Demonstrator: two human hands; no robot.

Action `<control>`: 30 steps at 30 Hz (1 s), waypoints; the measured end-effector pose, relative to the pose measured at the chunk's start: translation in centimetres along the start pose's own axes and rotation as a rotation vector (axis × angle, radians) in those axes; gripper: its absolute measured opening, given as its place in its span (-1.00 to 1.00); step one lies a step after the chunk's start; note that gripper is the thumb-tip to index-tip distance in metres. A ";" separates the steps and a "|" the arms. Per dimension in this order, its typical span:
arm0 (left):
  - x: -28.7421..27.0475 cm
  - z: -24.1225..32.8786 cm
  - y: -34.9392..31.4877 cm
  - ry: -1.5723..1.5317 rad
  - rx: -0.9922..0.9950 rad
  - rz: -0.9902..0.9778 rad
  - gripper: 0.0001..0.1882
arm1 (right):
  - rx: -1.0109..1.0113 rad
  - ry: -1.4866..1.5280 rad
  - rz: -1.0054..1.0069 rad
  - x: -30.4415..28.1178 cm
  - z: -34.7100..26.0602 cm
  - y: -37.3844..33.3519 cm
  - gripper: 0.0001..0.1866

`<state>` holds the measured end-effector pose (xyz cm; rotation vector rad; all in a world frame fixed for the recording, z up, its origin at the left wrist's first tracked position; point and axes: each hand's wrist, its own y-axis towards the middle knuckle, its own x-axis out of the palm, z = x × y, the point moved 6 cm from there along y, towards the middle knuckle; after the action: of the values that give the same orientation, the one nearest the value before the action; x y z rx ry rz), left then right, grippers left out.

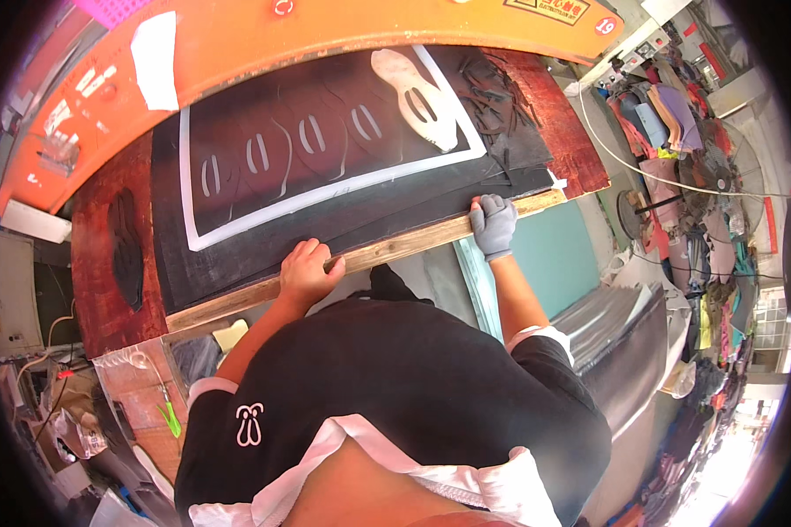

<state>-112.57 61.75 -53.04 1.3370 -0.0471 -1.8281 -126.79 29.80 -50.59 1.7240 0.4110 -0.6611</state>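
My left hand (311,270) is bare, its fingers curled over a long wooden bar (395,251) at the near edge of the worktable. My right hand (494,222), in a grey glove, grips the same bar farther right. Beyond the bar lie stacked black sheets (264,256). The upper one bears a white rectangular outline (343,187) with several pairs of curved slits and faint sole-shaped lines inside. A pale sole-shaped piece (399,70) with an oval opening rests at the outline's far right corner. What my fingertips touch underneath is hidden.
An orange machine beam (264,48) spans the far side above the table. Dark strip scraps (492,97) lie at the far right, black sole shapes (126,250) on the red board at left. Below the right hand is a pale green surface (549,255); a fan (628,211) stands right.
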 end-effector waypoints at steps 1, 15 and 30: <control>0.0 0.5 -1.1 -0.030 0.017 0.009 -0.73 | 0.051 0.102 -0.018 -0.6 0.3 -0.3 -0.87; -0.4 7.3 -1.4 -0.377 0.037 -0.051 -0.82 | 0.266 -0.215 -0.746 5.1 -4.8 10.9 -0.08; 7.7 11.8 6.6 0.024 0.250 -0.092 -0.58 | 0.518 0.864 -0.813 5.1 -0.4 10.8 -0.14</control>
<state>-118.52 47.58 -50.69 1.5564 -0.2099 -1.9313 -116.38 27.04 -45.42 2.2870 1.7269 -0.5663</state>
